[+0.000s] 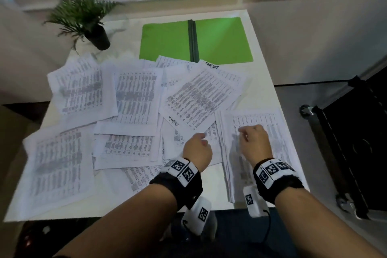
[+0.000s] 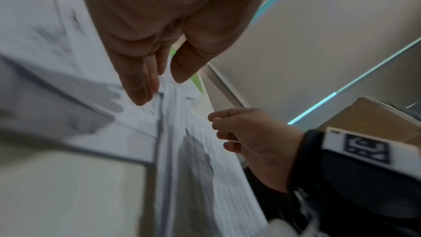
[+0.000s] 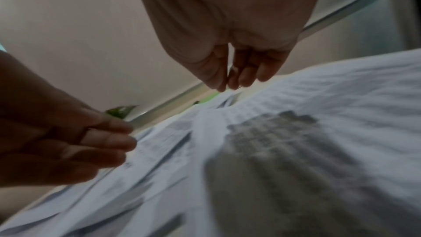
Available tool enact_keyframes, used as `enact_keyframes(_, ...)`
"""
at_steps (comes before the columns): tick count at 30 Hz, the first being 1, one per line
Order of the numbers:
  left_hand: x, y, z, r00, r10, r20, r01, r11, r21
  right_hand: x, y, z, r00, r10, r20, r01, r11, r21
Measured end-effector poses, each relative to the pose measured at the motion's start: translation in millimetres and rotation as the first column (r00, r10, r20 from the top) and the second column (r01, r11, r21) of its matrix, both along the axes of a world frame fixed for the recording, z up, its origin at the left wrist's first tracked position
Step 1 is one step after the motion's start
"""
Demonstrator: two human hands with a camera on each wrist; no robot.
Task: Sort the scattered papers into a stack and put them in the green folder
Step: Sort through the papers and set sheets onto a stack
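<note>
Both hands low over the near right of the table [image 1: 259, 48], nothing held. Left hand [image 1: 198, 148] has fingers loosely curled, tips just above a loose sheet at the stack's left edge. Right hand [image 1: 254, 142] hovers over the stack [image 1: 278, 138], thumb and fingertips nearly together and empty.

Loose papers [image 1: 134, 94] fan from 9 to 12 o'clock of the hands, overlapping. Folder [image 1: 222, 40] lies open at 12, far edge, flat, its near edge partly under sheets.

Judgement: pin the stack with the right hand, slide nearest sheets on with the left, one at a time, square the edges. Risk: dragging overlapped sheets off the table.
</note>
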State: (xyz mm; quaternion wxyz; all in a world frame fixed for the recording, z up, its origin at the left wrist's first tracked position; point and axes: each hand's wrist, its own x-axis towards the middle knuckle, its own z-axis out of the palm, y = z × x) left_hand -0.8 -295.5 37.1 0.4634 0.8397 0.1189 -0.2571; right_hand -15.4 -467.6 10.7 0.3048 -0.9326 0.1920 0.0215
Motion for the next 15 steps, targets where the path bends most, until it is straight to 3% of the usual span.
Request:
enact_keyframes(4,25,85,6,0.993,0.094,0.077,-0.104,0.986,0.13,31,78,2,0.949,0.313,0.026,-0.314,0.949,0.041)
enact_keyframes(8,43,189,3,0.971,0.222,0.089,-0.238,0.929,0.283,54,152,-6,0.838,0.546,0.01,-0.542,0.834,-0.102)
enact_keyframes(12,56,291,-5,0.942,0.331,0.053,-0.326,0.871,0.366,77,217,-10,0.742,0.669,-0.045,-0.669,0.733,-0.124)
enact_keyframes(15,72,353,-15,0.912,0.407,0.057,-0.395,0.827,0.4,93,258,-14,0.711,0.696,-0.098,-0.7,0.69,-0.183)
